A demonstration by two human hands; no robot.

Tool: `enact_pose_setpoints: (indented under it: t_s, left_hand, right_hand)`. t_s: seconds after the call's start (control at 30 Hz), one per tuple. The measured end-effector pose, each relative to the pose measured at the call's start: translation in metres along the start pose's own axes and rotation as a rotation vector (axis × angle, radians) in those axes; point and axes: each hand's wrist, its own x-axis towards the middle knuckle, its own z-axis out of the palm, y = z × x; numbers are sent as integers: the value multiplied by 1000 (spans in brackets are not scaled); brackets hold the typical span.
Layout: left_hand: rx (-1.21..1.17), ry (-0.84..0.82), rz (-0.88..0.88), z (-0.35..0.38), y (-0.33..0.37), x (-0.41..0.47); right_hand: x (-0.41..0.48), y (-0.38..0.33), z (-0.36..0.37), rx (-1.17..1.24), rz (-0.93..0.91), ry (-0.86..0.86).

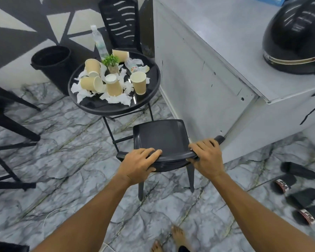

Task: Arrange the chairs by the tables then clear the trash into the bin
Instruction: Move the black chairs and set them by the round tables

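1 chair (162, 137) gripped by L hand (137, 165) + R hand (206, 157), fingers (153, 154) curled over back | table (115, 110) just past fingertips | cups (138, 82) not binned yet

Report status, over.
Left hand, right hand grip backrest of black plastic chair. Chair close to round black table, seat toward it. White counter close on right.

The helmet (295, 39) gets chopped off by the right edge, the far chair (120, 24) loses its seat behind the round worktop (105, 110), and the label on the lying bottle (134, 67) is too tiny to read.
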Motion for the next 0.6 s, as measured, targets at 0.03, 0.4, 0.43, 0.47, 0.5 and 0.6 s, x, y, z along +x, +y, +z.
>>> enact_pose_setpoints:
  t_s: [0.03,0.4,0.43,0.47,0.5,0.6]
  left_hand:
    - [13,-7,-16,1,-3,2]
    - [28,-10,-37,-43,-57,43]
    - [12,-3,-40,-54,-66,45]
    - [1,4,-45,-65,-74,48]
    - [-5,13,-58,-77,-81,51]
    - [-47,23,-152,-104,-97,57]
  right_hand:
    - [5,2,1,-4,-9,8]
    - [82,6,-13,169,-74,-6]
    - [95,5,-18,188,-86,-15]
    - [108,5,-24,207,-94,-21]
    - [120,5,-28,227,-102,-23]
    - [155,4,-31,294,-114,-43]
